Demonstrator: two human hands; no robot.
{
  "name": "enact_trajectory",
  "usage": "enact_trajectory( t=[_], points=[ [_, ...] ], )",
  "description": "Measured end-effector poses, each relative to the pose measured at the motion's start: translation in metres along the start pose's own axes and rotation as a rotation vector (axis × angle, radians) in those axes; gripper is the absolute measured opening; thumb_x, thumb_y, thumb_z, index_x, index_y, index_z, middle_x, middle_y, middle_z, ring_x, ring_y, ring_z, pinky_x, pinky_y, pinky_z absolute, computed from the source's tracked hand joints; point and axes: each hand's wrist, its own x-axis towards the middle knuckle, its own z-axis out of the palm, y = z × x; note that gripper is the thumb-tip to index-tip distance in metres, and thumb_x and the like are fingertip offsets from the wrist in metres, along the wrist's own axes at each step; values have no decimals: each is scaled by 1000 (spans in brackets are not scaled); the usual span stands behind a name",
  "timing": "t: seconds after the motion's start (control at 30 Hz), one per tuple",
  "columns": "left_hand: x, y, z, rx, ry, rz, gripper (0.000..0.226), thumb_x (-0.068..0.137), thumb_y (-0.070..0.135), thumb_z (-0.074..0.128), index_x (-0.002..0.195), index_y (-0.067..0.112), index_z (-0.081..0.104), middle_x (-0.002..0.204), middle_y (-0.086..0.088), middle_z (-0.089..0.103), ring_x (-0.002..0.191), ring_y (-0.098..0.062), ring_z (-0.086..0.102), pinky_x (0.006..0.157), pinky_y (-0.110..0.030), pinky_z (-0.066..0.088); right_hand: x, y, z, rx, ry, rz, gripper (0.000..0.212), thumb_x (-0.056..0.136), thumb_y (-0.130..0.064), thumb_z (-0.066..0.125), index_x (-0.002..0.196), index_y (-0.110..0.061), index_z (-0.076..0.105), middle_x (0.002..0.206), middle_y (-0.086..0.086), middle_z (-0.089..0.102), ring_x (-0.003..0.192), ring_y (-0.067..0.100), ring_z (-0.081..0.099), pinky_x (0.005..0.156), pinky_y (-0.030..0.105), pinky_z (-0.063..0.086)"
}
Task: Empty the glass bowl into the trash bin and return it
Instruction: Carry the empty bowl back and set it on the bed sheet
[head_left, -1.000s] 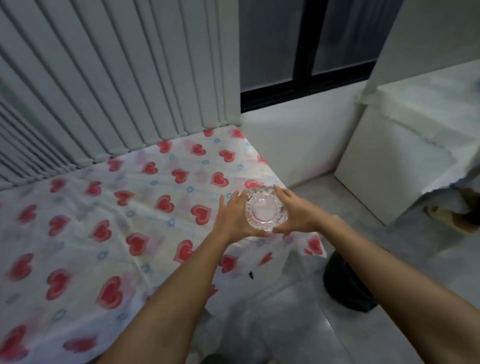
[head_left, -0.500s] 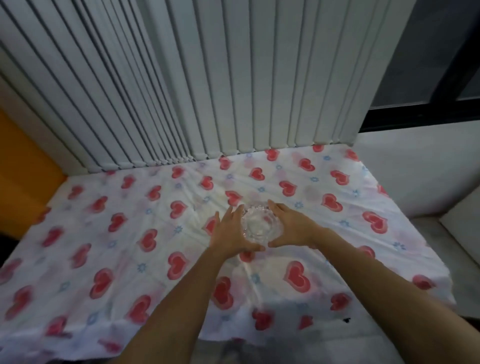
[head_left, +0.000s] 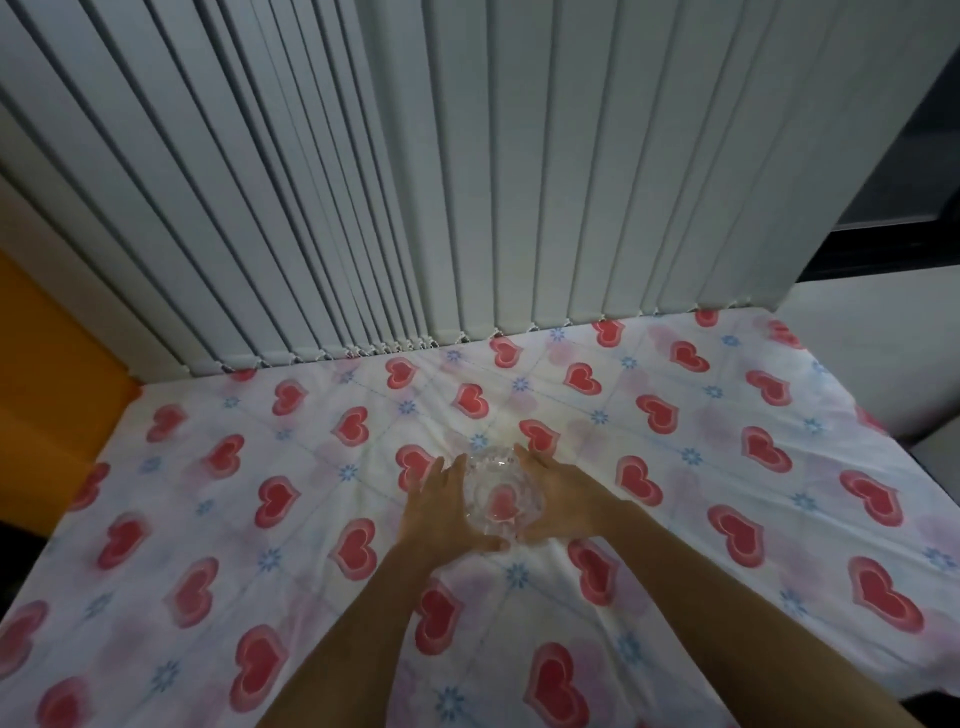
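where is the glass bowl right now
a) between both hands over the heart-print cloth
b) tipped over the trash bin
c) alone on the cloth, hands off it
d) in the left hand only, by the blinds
a: the glass bowl sits cupped between the left hand and the right hand above the heart-print cloth, a red heart showing through its clear base; no trash bin is in view.

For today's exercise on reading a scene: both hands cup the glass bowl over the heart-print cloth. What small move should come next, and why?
Probably settle the bowl on the cloth, then open both hands. The left hand and right hand clasp its sides, it looks empty, with a printed heart showing through, and no bin is in view. Whether it already rests on the cloth is unclear.
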Motion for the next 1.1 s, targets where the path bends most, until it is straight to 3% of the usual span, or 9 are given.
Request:
enact_trajectory(
  t=[0.33, 0.5, 0.7, 1.1],
  points=[
    [11, -12, 21, -129, 6, -3, 133, 49, 81, 67, 149, 20, 5, 158, -4, 20, 148, -26, 2, 118, -49, 2, 19, 6, 10, -35, -13, -4, 125, 59, -65, 76, 152, -22, 3, 154, 2, 27, 133, 29, 38, 111, 46, 36],
    [13, -3, 24, -94, -21, -10, 133, 51, 78, 68, 149, 18, 2, 160, -4, 15, 148, -26, 1, 117, -48, -3, 16, 14, 12, -28, 14, -9, 125, 59, -56, 81, 152, -21, 6, 157, 3, 24, 135, 29, 36, 113, 44, 33],
    [16, -4, 24, -87, -19, -9, 135, 51, 76, 71, 150, 14, 3, 159, -6, 18, 148, -27, 3, 118, -50, 3, 18, 17, 14, 16, 34, -16, 125, 58, -53, 83, 152, -22, 7, 156, 2, 28, 134, 29, 38, 113, 45, 33],
    [13, -1, 23, -57, -92, 2, 136, 56, 80, 63, 150, 11, -8, 161, -9, 1, 148, -30, -4, 117, -53, 2, 18, 15, 15, -57, 0, -42, 125, 65, -58, 78, 152, -17, -3, 160, 5, 13, 143, 28, 22, 117, 48, 20]
  ],
)
